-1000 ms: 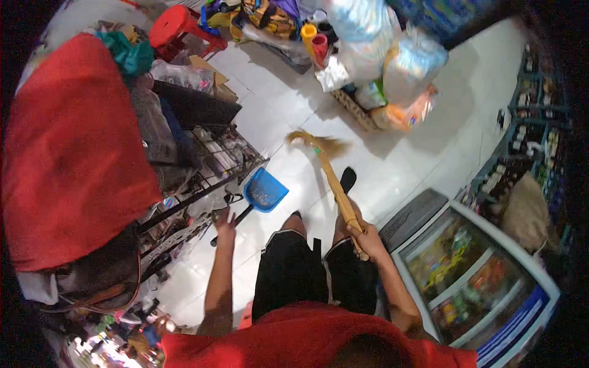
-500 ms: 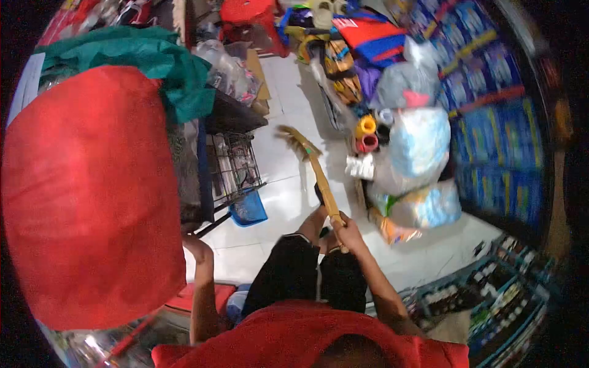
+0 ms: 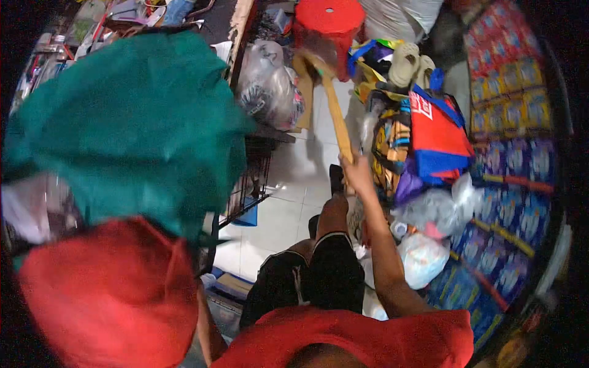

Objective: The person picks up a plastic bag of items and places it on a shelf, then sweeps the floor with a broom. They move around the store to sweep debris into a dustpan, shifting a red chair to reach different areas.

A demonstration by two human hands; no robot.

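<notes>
My right hand (image 3: 358,175) is wrapped round the lower end of a long yellow-brown wooden handle (image 3: 337,116). The handle slants up and away, and its blurred far end lies near a red stool (image 3: 329,24). My left hand is hidden; only the forearm shows, beside a big red cloth-covered bundle (image 3: 110,294) at the lower left. A dark green cloth (image 3: 129,116) spreads over things just above the bundle. Below my right hand, one foot in a dark shoe (image 3: 335,181) stands on the white tiled floor (image 3: 285,214).
Clear plastic bags (image 3: 267,86) sit left of the aisle. To the right are a red and blue bag (image 3: 438,138), pale clogs (image 3: 404,64) and a white plastic bundle (image 3: 423,260). Shelves of blue packets (image 3: 509,208) line the right side. A blue dustpan (image 3: 245,214) is partly hidden.
The view has moved forward along the aisle. My right hand and the handle now reach farther up, towards the stool. The red bundle has shifted down and the green cloth shows more fully.
</notes>
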